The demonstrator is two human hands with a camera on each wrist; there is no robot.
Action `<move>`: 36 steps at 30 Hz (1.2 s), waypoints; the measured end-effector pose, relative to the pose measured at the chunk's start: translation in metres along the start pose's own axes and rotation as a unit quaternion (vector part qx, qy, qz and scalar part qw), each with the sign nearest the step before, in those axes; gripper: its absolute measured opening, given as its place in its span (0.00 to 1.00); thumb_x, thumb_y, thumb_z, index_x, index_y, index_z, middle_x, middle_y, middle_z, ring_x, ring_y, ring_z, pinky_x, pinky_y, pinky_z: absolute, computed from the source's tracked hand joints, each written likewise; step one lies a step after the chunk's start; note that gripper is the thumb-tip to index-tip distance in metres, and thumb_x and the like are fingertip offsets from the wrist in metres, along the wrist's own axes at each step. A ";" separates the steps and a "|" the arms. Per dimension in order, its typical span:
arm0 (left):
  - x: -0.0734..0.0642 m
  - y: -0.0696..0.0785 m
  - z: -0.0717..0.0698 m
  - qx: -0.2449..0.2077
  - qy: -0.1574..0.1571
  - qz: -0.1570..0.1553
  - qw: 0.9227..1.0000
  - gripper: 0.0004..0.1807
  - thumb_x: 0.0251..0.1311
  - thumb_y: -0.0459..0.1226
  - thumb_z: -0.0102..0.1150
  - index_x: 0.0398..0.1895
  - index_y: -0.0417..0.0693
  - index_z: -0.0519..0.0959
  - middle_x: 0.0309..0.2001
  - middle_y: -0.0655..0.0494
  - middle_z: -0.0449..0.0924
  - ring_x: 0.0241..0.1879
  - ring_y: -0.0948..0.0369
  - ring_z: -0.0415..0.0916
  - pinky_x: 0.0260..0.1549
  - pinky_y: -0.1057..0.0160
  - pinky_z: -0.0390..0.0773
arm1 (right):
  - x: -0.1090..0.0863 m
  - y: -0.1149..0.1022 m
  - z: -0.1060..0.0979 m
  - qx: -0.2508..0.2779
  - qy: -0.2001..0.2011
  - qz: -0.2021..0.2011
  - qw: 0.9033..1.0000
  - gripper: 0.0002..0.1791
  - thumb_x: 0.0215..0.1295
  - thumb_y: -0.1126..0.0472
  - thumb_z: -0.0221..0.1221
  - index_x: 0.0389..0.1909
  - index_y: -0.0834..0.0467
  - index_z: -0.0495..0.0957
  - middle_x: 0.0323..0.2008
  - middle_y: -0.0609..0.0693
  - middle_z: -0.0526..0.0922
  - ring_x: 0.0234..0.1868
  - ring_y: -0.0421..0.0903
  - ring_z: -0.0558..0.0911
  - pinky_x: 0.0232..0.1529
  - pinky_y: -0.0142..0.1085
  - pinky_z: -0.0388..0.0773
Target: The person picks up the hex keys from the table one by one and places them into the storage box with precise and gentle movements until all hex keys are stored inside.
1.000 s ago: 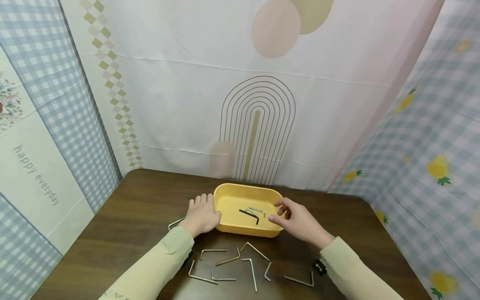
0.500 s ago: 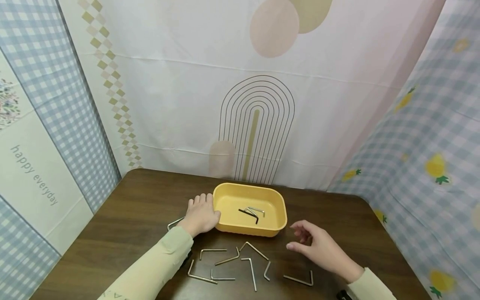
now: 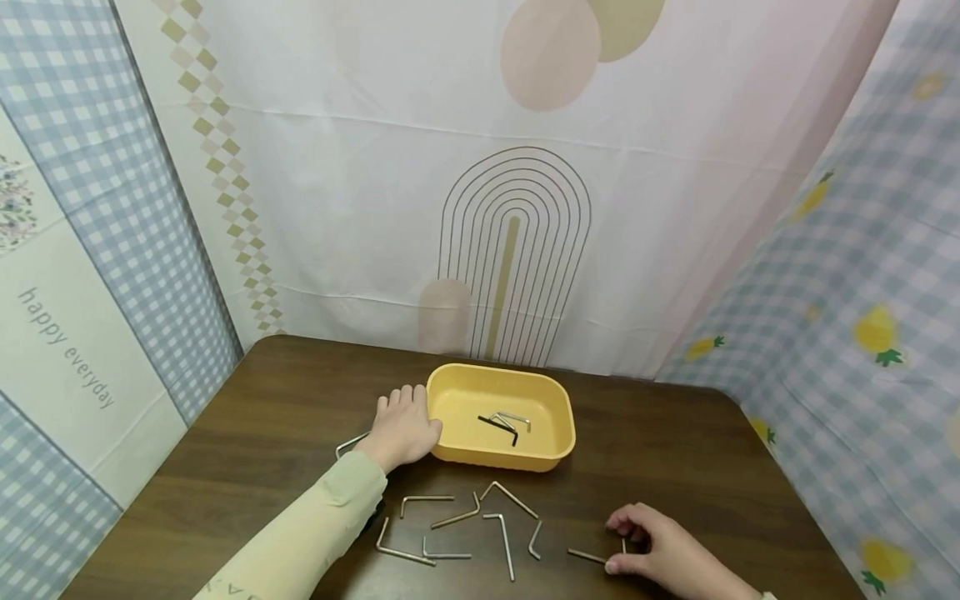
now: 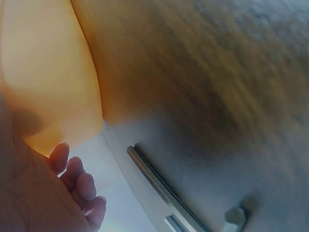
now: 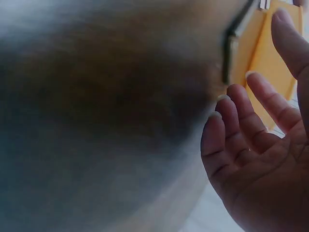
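A yellow plastic bin stands near the back of the table. In it lie a black hex key and silver ones. My left hand rests against the bin's left end, thumb at the rim; in the left wrist view its fingers hang relaxed beside the bin wall. My right hand is low at the front right, thumb and fingers parted around the short arm of a brass-toned hex key on the table. The right wrist view shows that hex key just beyond the fingertips.
Several L-shaped hex keys lie loose in front of the bin, among them a silver one and a brass-toned one. Another hex key is partly hidden behind the left wrist. A patterned cloth hangs behind the brown table.
My right hand has moved away from the bin's right end, down and right to the hex key at the front right. My left hand and the bin have stayed put.
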State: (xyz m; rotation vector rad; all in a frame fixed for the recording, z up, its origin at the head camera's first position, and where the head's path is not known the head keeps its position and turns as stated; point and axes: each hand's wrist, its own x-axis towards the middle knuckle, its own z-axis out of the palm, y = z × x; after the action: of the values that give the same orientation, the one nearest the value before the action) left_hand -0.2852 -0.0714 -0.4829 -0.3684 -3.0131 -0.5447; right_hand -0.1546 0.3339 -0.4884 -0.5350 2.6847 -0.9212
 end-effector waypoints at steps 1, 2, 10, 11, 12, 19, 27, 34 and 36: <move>0.000 0.000 0.000 0.001 0.000 0.000 1.000 0.18 0.61 0.46 0.47 0.45 0.41 0.66 0.37 0.49 0.63 0.39 0.50 0.60 0.41 0.49 0.58 | 0.000 0.002 0.001 -0.004 -0.005 -0.011 1.000 0.23 0.53 0.41 0.67 0.45 0.48 0.76 0.41 0.43 0.75 0.39 0.37 0.73 0.37 0.34 0.73; 0.000 0.000 0.000 0.002 0.000 0.000 1.000 0.18 0.61 0.45 0.47 0.45 0.40 0.66 0.37 0.49 0.63 0.39 0.50 0.60 0.41 0.49 0.58 | -0.001 0.004 0.002 -0.010 -0.007 -0.024 1.000 0.23 0.53 0.41 0.67 0.44 0.48 0.76 0.41 0.42 0.74 0.39 0.37 0.73 0.38 0.34 0.73; -0.001 0.002 -0.003 0.005 -0.010 -0.005 1.000 0.18 0.62 0.46 0.47 0.46 0.41 0.67 0.38 0.49 0.64 0.40 0.51 0.61 0.42 0.50 0.59 | -0.002 0.008 0.009 -0.030 -0.006 -0.064 0.997 0.18 0.56 0.41 0.65 0.40 0.45 0.73 0.38 0.39 0.71 0.40 0.37 0.68 0.38 0.33 0.69; -0.001 0.002 -0.003 0.005 -0.010 -0.004 1.000 0.19 0.62 0.46 0.47 0.46 0.41 0.66 0.38 0.49 0.64 0.40 0.50 0.61 0.42 0.50 0.59 | -0.002 0.008 0.010 -0.028 -0.006 -0.064 0.997 0.17 0.57 0.41 0.64 0.40 0.45 0.73 0.38 0.39 0.71 0.39 0.37 0.67 0.37 0.33 0.68; 0.000 0.002 -0.003 0.003 -0.010 -0.004 1.000 0.19 0.62 0.46 0.47 0.47 0.40 0.66 0.38 0.49 0.64 0.40 0.50 0.60 0.42 0.50 0.59 | -0.002 0.008 0.010 -0.026 -0.005 -0.066 0.998 0.16 0.57 0.42 0.64 0.40 0.45 0.73 0.38 0.39 0.71 0.39 0.37 0.67 0.37 0.33 0.68; 0.001 0.000 0.000 -0.003 -0.005 -0.002 1.000 0.18 0.62 0.45 0.46 0.46 0.40 0.66 0.38 0.48 0.63 0.39 0.50 0.59 0.41 0.49 0.58 | -0.001 0.008 0.011 -0.021 0.002 -0.068 0.997 0.11 0.60 0.43 0.62 0.37 0.43 0.73 0.36 0.39 0.70 0.38 0.38 0.66 0.36 0.34 0.65; 0.001 0.000 -0.002 -0.001 -0.004 -0.007 1.000 0.19 0.61 0.47 0.48 0.46 0.41 0.67 0.38 0.49 0.63 0.40 0.50 0.60 0.41 0.50 0.58 | 0.002 0.004 0.011 -0.028 -0.004 -0.029 0.999 0.09 0.60 0.42 0.61 0.30 0.41 0.75 0.35 0.40 0.68 0.39 0.39 0.66 0.37 0.34 0.63; 0.002 0.000 -0.001 -0.001 -0.004 -0.007 1.000 0.20 0.62 0.47 0.48 0.48 0.41 0.67 0.39 0.49 0.64 0.40 0.51 0.61 0.42 0.50 0.59 | 0.002 0.004 0.009 -0.028 -0.011 -0.032 0.999 0.09 0.62 0.42 0.60 0.28 0.40 0.75 0.33 0.40 0.67 0.37 0.38 0.66 0.36 0.33 0.63; 0.001 0.000 0.001 -0.001 -0.006 -0.006 1.000 0.20 0.62 0.47 0.48 0.47 0.41 0.67 0.39 0.49 0.64 0.40 0.51 0.60 0.42 0.50 0.58 | 0.002 0.003 0.007 -0.025 -0.017 -0.030 0.999 0.09 0.63 0.43 0.60 0.29 0.41 0.75 0.33 0.40 0.68 0.37 0.38 0.67 0.35 0.32 0.64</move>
State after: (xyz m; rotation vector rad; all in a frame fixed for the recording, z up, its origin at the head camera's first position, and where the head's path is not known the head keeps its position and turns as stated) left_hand -0.2867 -0.0709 -0.4833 -0.3537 -3.0279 -0.5488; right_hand -0.1551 0.3315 -0.4958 -0.6392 2.6821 -0.8538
